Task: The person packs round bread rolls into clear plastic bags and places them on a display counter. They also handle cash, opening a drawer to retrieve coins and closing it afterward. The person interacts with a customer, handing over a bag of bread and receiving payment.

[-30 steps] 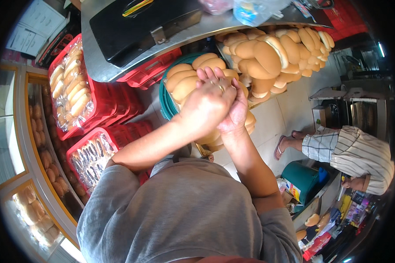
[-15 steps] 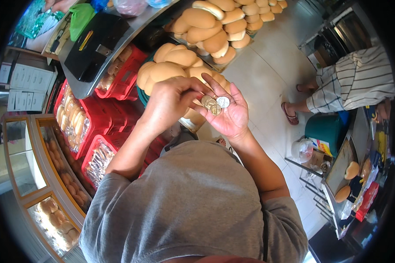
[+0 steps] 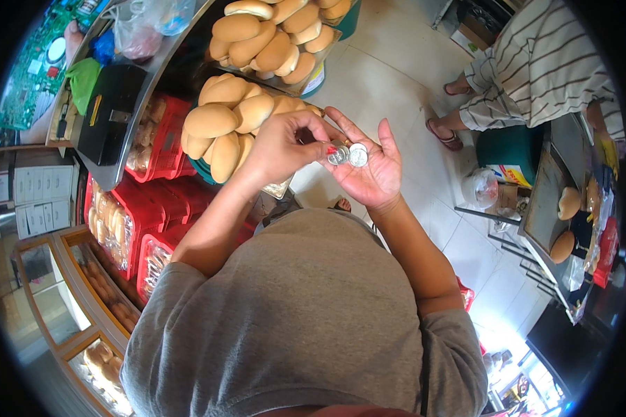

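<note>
My right hand point(image 3: 374, 175) is palm up, fingers spread, with silver-coloured coins point(image 3: 358, 155) resting on it near the base of the fingers. My left hand point(image 3: 283, 147) reaches over from the left, closed in a pinch. Its thumb and fingertips meet at a smaller coin point(image 3: 337, 156) beside the larger one, touching the right palm. The curled fingers of the left hand hide what else they may hold. Just beyond my hands, a heap of browned bread buns point(image 3: 219, 119) fills a tray.
More buns point(image 3: 275, 50) are piled farther back. Red crates point(image 3: 149, 215) of packed bread stand at left, below a counter with a black box point(image 3: 111, 115). A glass display case point(image 3: 52, 292) is lower left. At right, a person in striped clothing point(image 3: 535, 62) stands by a cluttered table point(image 3: 542, 177).
The gold-coloured coins seen in my right palm no longer show; silver ones lie there. My left fingertips have stayed near the coins. The view has turned, shifting the surroundings.
</note>
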